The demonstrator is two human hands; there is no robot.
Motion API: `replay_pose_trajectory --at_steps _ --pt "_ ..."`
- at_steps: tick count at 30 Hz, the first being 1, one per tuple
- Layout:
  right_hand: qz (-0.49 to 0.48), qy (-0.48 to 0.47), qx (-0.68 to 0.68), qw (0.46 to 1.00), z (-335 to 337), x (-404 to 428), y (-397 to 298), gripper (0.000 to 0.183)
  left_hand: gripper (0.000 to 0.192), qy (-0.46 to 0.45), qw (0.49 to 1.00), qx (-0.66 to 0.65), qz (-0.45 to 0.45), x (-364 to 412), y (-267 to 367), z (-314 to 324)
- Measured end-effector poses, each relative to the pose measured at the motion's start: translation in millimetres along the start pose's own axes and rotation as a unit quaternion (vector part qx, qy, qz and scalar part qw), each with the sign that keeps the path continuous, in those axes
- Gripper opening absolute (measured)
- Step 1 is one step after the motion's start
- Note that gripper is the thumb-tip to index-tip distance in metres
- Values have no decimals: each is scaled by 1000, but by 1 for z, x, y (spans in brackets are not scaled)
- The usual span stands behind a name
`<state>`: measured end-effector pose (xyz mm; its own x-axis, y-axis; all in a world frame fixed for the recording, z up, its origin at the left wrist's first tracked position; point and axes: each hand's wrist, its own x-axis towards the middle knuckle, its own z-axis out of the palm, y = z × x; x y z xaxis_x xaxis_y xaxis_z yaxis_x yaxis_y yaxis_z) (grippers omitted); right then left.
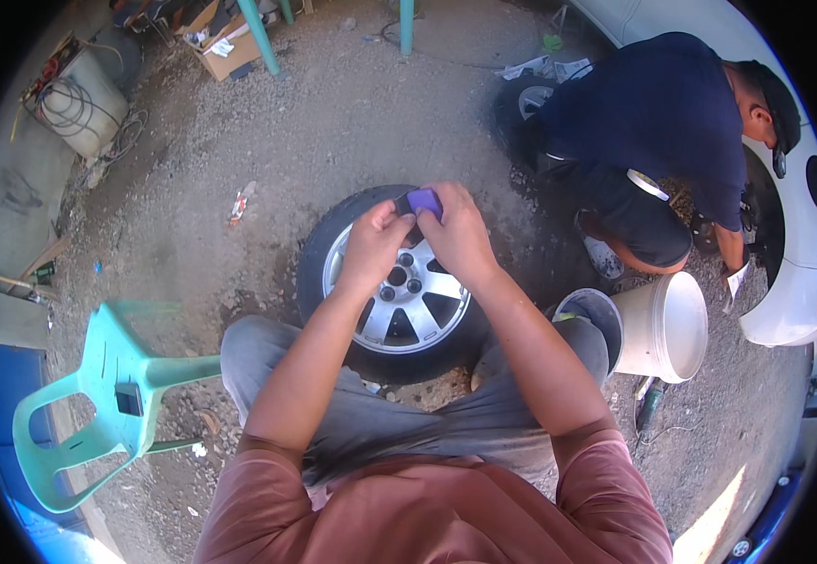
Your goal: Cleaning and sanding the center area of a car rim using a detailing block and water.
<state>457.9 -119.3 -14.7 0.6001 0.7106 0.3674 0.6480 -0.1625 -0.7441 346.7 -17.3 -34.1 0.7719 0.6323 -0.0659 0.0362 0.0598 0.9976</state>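
Note:
Above a wheel lying on its side, both of my hands are raised close together. My right hand [459, 231] grips a small purple block [423, 201], with the thumb on its near face. A dark, thin piece [402, 204], perhaps sandpaper, lies against the block's left side, and my left hand [379, 243] pinches it between thumb and fingers. Part of that dark piece is hidden by my fingers. Below them is the silver alloy rim [444, 284], with five-spoke-like openings and several lug holes. Its black tyre [320, 233] rests on the gravel between my knees.
A co-worker [634, 120] crouches at right by a white car's wheel arch [793, 296]. Near my right knee are a grey bucket [616, 331] and a tipped white bucket [683, 328]. A green plastic chair [116, 352] holds a dark phone-like object [128, 400]. Another wheel [511, 116] lies behind.

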Motion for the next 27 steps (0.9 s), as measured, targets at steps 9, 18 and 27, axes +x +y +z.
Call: replay_pose_trajectory --at_steps 9,18,27 --pt "36 -78 97 992 -3 1 -8 53 25 9 997 -81 -4 -8 9 -5" --pt "126 -138 37 982 -107 -8 5 39 26 -24 999 -21 -3 -3 -13 -4" --pt "370 -304 -259 839 -224 -190 270 26 27 101 948 290 -87 5 -212 -57"
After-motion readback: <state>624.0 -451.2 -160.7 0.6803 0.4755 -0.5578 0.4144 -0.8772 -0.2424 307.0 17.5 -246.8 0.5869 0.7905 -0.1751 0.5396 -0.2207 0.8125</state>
